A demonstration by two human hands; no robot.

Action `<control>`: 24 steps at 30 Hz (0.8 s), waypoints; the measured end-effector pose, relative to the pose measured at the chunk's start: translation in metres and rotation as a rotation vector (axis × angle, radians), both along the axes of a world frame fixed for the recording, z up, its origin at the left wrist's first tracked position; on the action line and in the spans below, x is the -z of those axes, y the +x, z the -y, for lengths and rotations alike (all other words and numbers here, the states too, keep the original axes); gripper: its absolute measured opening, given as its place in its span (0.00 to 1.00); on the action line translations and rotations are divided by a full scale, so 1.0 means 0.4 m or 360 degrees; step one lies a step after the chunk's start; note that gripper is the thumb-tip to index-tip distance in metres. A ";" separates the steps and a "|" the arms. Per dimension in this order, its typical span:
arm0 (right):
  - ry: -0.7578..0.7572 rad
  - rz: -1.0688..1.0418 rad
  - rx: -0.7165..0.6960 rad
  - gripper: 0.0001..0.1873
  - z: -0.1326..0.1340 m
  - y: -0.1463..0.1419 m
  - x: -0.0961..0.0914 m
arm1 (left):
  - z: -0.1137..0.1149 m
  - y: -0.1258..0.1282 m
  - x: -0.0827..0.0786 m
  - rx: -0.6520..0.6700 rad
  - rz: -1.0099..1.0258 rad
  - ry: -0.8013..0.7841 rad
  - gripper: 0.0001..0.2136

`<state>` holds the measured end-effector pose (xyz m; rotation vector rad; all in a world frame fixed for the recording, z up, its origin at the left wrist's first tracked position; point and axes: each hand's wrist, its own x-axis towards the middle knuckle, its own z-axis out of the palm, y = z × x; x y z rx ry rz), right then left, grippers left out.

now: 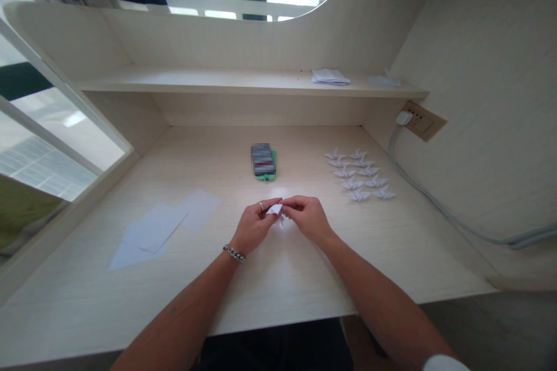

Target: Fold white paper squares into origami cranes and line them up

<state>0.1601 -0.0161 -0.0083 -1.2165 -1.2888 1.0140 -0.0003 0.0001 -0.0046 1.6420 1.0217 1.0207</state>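
Observation:
Over the middle of the desk, a small folded white paper piece (275, 209) is held between my two hands, with a pointed part hanging below the fingers. My left hand (252, 225), wearing a ring and a chain bracelet at the wrist, is closed on its left side. The fingertips of my right hand (308, 217) pinch its right side. Part of the paper is hidden by my fingers. To the right stand several folded paper cranes (357, 174) in two rough rows. Flat white paper sheets (161, 226) lie overlapping on the left.
A phone (263, 161) with a green edge, its screen blurred, lies beyond my hands. Folded papers (329, 76) rest on the shelf (209, 80) above the desk (130, 313). On the right wall, a plug sits in a socket (423, 120), and its grey cable (435, 203) runs down the right side.

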 end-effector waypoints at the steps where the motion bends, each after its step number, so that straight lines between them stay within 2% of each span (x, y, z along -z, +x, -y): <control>1: 0.0009 -0.0023 -0.0009 0.10 -0.002 -0.002 0.003 | -0.001 0.000 0.001 -0.0027 -0.0028 0.0033 0.14; 7: -0.0154 -0.0415 -0.0034 0.16 -0.014 -0.022 0.015 | -0.006 0.003 0.009 -0.0234 -0.0019 0.0145 0.12; 10: -0.0321 -0.0448 -0.0036 0.16 -0.010 -0.030 0.009 | -0.004 0.006 0.010 -0.0295 0.0049 0.0130 0.14; 14: -0.0490 -0.0529 -0.0112 0.17 -0.001 -0.037 -0.001 | 0.000 0.007 0.009 -0.0374 -0.0016 0.0138 0.14; 24: -0.0505 -0.0652 -0.0089 0.17 -0.002 -0.051 0.007 | 0.004 0.013 0.008 -0.0499 -0.0080 0.0163 0.14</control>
